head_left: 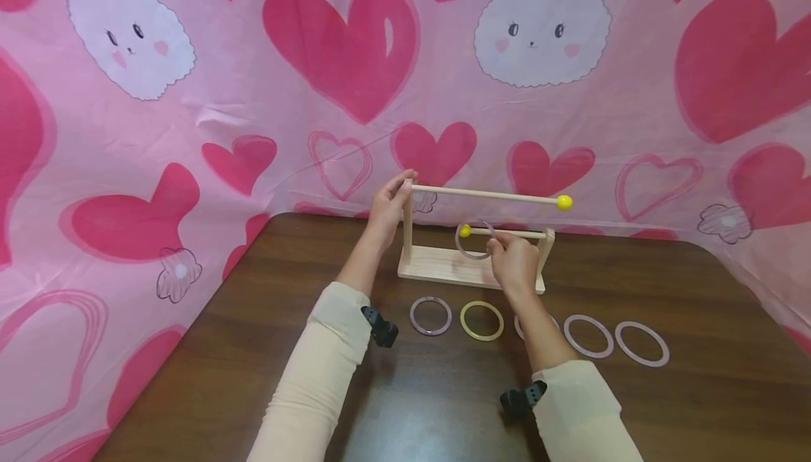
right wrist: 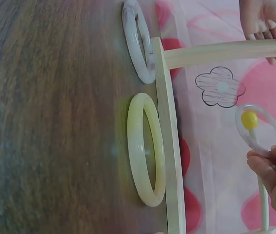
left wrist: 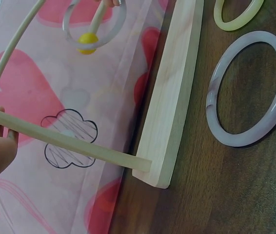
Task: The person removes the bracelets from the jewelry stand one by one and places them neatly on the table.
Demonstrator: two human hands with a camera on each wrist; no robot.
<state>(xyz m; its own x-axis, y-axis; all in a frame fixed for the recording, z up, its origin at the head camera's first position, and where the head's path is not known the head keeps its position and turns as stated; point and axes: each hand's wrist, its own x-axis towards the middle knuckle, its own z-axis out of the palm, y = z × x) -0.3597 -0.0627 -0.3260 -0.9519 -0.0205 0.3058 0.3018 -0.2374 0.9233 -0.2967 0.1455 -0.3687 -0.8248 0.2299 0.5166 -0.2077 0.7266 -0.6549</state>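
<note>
My left hand (head_left: 383, 215) grips the top of the left upright of a wooden rack (head_left: 443, 268), thumb in front and fingers behind. The rack has a long upper rod (head_left: 488, 194) and a shorter lower rod (head_left: 522, 234), each ending in a yellow ball. Between thumb and fingertips, my right hand (head_left: 516, 265) pinches a pale translucent bangle (head_left: 474, 257). The lower rod's yellow ball (right wrist: 249, 119) shows inside this bangle's ring, at the rod's free end. On the table before the rack lie a marbled lilac bangle (left wrist: 212, 105) and a yellow bangle (right wrist: 136, 146).
Farther right in the row lie a bangle (head_left: 517, 328) partly hidden by the right forearm and two pinkish ones, a nearer bangle (head_left: 567, 335) and an outermost bangle (head_left: 652, 363). Behind the dark wooden table (head_left: 222, 377) hangs a pink heart-and-rabbit cloth (head_left: 443, 96).
</note>
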